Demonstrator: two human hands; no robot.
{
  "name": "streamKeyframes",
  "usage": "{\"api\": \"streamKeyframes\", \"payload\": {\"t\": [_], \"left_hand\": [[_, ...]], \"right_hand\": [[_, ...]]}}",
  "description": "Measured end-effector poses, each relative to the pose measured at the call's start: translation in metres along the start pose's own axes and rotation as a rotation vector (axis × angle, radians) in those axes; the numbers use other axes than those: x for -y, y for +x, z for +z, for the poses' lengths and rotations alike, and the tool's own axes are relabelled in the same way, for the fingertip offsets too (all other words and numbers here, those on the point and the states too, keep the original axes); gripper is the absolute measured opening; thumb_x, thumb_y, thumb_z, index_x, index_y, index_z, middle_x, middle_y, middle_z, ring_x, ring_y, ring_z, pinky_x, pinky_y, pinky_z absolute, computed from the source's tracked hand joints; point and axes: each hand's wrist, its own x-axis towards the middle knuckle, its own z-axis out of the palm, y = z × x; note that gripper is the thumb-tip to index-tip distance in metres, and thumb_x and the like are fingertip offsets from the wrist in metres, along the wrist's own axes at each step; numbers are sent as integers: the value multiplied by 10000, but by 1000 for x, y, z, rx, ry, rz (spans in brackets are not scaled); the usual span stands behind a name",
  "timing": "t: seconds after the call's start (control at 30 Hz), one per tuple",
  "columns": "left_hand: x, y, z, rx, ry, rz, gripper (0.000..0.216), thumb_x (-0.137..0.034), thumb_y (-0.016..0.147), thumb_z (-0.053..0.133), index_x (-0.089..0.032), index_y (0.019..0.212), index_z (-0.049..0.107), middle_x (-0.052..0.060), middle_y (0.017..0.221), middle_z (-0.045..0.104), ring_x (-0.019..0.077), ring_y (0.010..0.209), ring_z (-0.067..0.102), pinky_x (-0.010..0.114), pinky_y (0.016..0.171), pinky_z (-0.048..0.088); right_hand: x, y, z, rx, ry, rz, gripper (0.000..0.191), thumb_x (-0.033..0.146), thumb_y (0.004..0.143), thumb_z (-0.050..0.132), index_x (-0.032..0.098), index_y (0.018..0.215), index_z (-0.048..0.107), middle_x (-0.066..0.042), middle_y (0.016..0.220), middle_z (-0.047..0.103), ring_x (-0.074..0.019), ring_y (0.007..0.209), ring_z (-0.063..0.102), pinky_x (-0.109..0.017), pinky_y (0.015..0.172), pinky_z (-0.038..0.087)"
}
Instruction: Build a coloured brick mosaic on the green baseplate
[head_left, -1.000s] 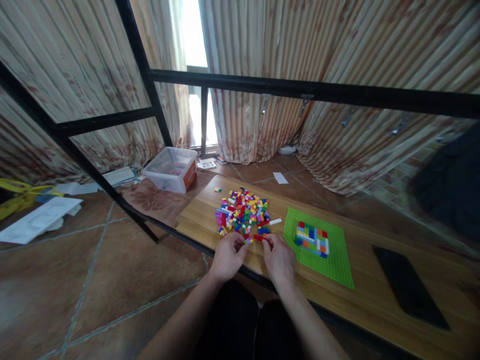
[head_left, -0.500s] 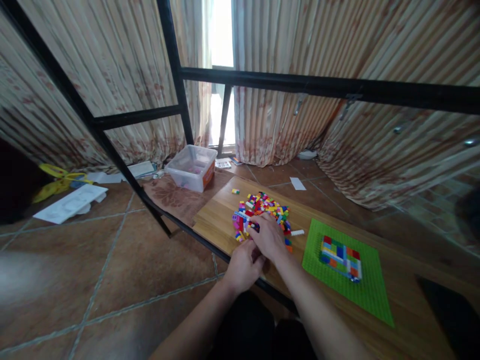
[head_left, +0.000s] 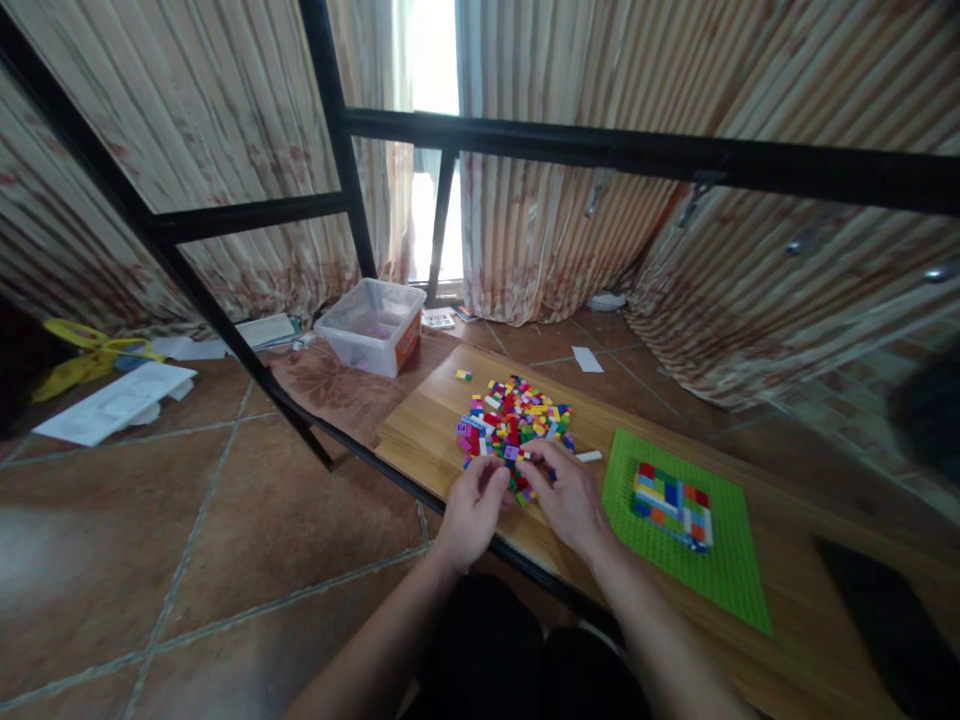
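Small multicoloured plastic building bricks (head_left: 517, 412) lay in a loose heap on a long wood-grain tabletop (head_left: 420, 425), directly before the person. Left hand (head_left: 472, 508): at the near edge of the heap, fingers curled, thumb close to forefinger; whether a brick sat between them, could not tell. Right hand (head_left: 570, 500): over the near right part of the heap, fingers bent and partly spread, thumb turned inward; grip on any brick, could not tell. A purple brick with a mark on its face (head_left: 511, 453) showed between the two hands, mark too small to read.

Just right of the heap, a long white brick (head_left: 589, 456). Beyond the heap's far left side, a small yellow, white and green piece (head_left: 463, 375), apart. Further right, a square bright-green studded baseplate (head_left: 731, 585) carried a low rectangular block of many-coloured bricks (head_left: 672, 507).

Writing: a clear plastic tub (head_left: 356, 345) stood on a brown patterned mat (head_left: 330, 385), its orange label (head_left: 409, 342) bearing pale marks, illegible. Beside it, a white card with dark print (head_left: 437, 318), also unreadable. No brand could be made out.
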Motion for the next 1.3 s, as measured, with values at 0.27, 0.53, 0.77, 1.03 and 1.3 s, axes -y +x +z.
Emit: {"api": "streamKeyframes", "payload": {"t": [0.27, 0.53, 0.77, 1.03, 1.3], "left_hand": [[-2, -2, 11, 23, -216, -74, 320, -451, 755, 688, -158, 865, 621, -6, 702, 618, 107, 568, 561, 230, 571, 479], [2, -9, 9, 117, -285, -121, 353, -454, 753, 705, -128, 875, 651, 0, 667, 626, 82, 535, 538, 205, 533, 434], [3, -7, 10, 147, -304, -181, 385, -464, 727, 728, -118, 877, 650, 8, 669, 634, 79, 531, 544, 200, 526, 447], [0, -1, 15, 25, -219, -298, 445, -463, 608, 796, -128, 841, 618, -18, 622, 618, 115, 544, 611, 243, 577, 537], [-4, -1, 22, -7, -52, -275, 496, -500, 557, 795, -125, 837, 631, -7, 669, 651, 136, 572, 635, 260, 586, 549]], "right_hand": [[15, -34, -2, 27, 231, 185, 138, 314, 874, 581, 243, 942, 679, -23, 915, 698, -179, 844, 645, -298, 783, 485], [15, -48, 7, -136, 547, 421, 136, 338, 791, 653, 226, 818, 725, -2, 747, 700, -162, 702, 634, -289, 685, 499], [16, -50, 7, -184, 607, 473, 146, 339, 790, 642, 214, 823, 711, 9, 673, 670, -150, 655, 615, -281, 667, 493], [-5, -108, -28, -385, 448, 652, 234, 415, 796, 637, 204, 858, 718, -37, 795, 711, -197, 737, 653, -340, 723, 519], [-44, -140, -95, -508, -25, 589, 234, 375, 832, 570, 202, 844, 727, -79, 921, 708, -232, 886, 647, -386, 824, 493]]}}
